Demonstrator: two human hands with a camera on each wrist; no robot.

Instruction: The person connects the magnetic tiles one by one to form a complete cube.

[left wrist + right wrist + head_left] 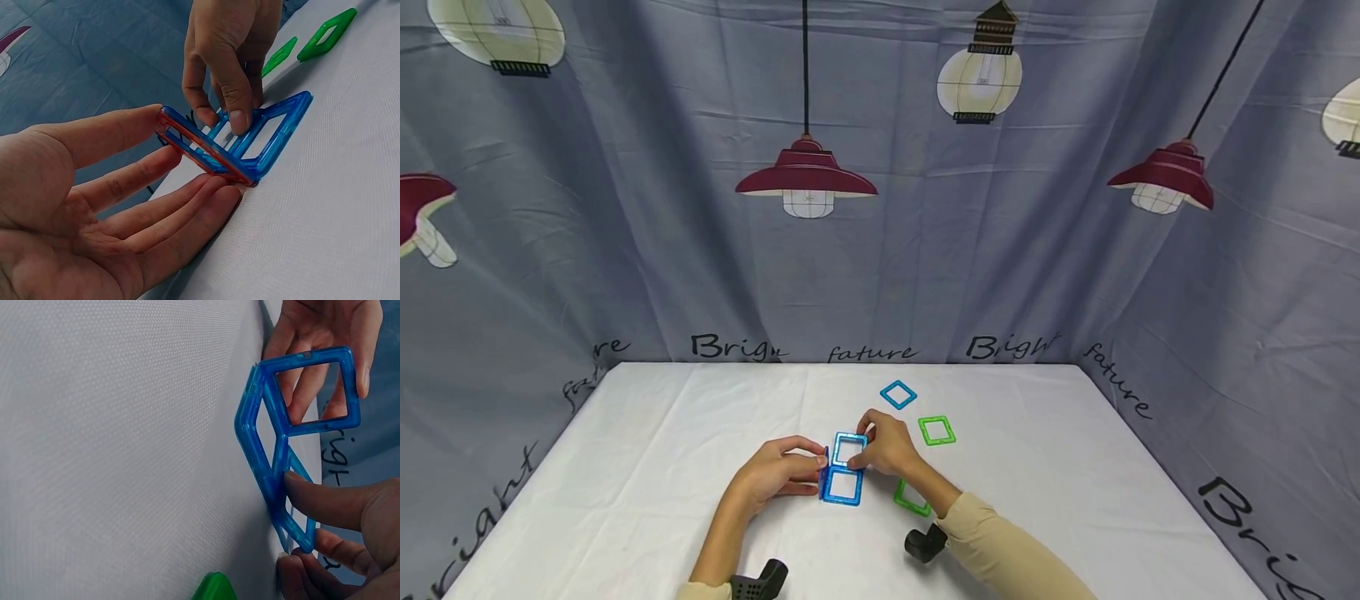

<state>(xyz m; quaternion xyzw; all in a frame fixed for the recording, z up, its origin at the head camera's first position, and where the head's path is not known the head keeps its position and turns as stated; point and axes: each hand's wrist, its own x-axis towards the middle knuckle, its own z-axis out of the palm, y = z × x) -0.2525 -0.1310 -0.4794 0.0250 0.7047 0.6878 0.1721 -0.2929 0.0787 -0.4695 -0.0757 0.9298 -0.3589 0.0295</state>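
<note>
Raised blue square (350, 378), edgewise from head only

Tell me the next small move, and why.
I'd probably have the left hand steady the upright blue square: it stands on edge along the nearer blue square, while the right hand grips the farther blue square, which could jostle it.

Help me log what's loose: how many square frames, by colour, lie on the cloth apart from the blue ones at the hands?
Blue frame: 1
Green frames: 2
Total: 3
</note>
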